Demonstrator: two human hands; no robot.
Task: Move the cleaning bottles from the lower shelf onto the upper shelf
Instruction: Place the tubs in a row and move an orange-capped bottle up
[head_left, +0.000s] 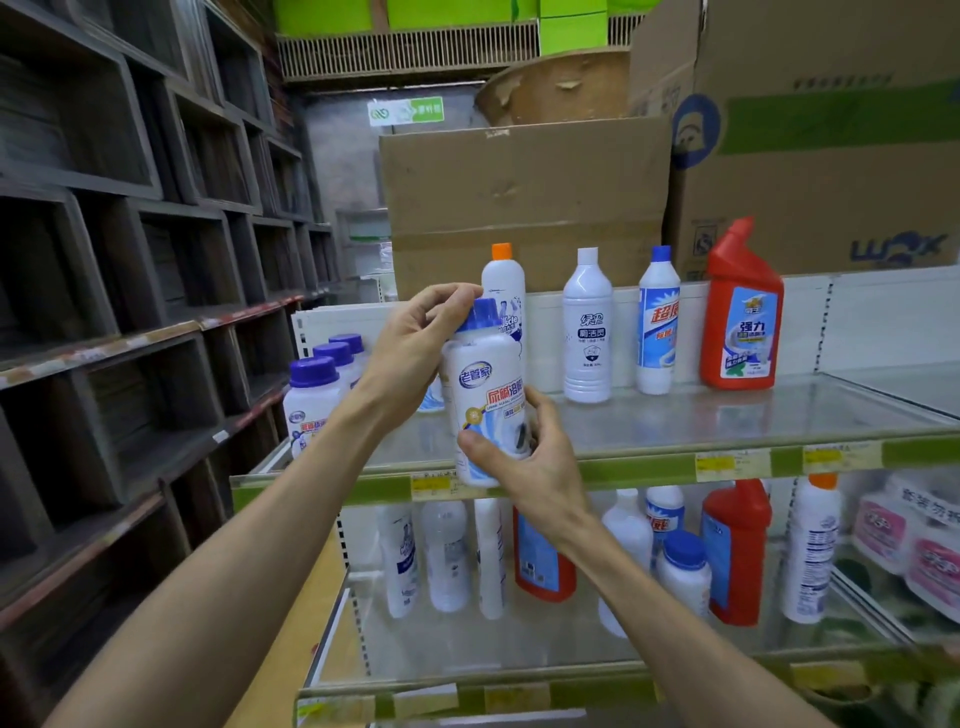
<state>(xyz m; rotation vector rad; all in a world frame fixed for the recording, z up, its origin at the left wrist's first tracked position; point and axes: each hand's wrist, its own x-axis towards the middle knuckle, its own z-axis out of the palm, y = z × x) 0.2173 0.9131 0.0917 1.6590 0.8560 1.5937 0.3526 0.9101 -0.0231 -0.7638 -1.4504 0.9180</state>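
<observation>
I hold a white bottle with a blue cap (485, 384) upright in front of the upper shelf (675, 462). My left hand (415, 348) grips its cap and shoulder; my right hand (524, 462) wraps its lower body. On the upper shelf stand three purple-capped white bottles (311, 400) at the left, an orange-capped bottle (503, 286) behind the held one, a white bottle (587, 327), a blue-capped bottle (658, 322) and a red bottle (740, 312). The lower shelf (571, 649) carries several white and red bottles (735, 551).
Cardboard boxes (519, 197) stand on top of the shelving behind the upper row. Dark wooden cubby shelving (130, 260) lines the left side of the aisle. Pink-labelled packs (914, 545) sit at the right end of the lower shelf.
</observation>
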